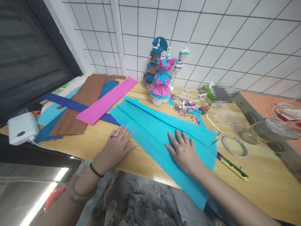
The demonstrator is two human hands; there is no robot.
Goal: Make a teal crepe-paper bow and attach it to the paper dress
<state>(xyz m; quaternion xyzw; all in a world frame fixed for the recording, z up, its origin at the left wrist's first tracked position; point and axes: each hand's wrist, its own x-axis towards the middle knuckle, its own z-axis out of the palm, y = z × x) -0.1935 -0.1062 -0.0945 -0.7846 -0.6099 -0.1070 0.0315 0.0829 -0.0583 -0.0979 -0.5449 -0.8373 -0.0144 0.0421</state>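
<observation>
A wide sheet of turquoise crepe paper lies unfolded across the table, with crease lines along it and its near right corner hanging over the front edge. My right hand rests flat on the sheet, fingers spread. At the sheet's left edge, my left hand lies palm down on the wood with its fingers apart, the fingertips close to or touching the paper. Neither hand grips anything. Left of the sheet, a pink paper strip lies over a dark blue strip and folded brown paper.
Behind the sheet stand small dress forms in ruffled paper. Paper scraps lie beside them. On the right are a roll of tape, a yellow-green utility knife and a clear round container. A white power bank sits far left.
</observation>
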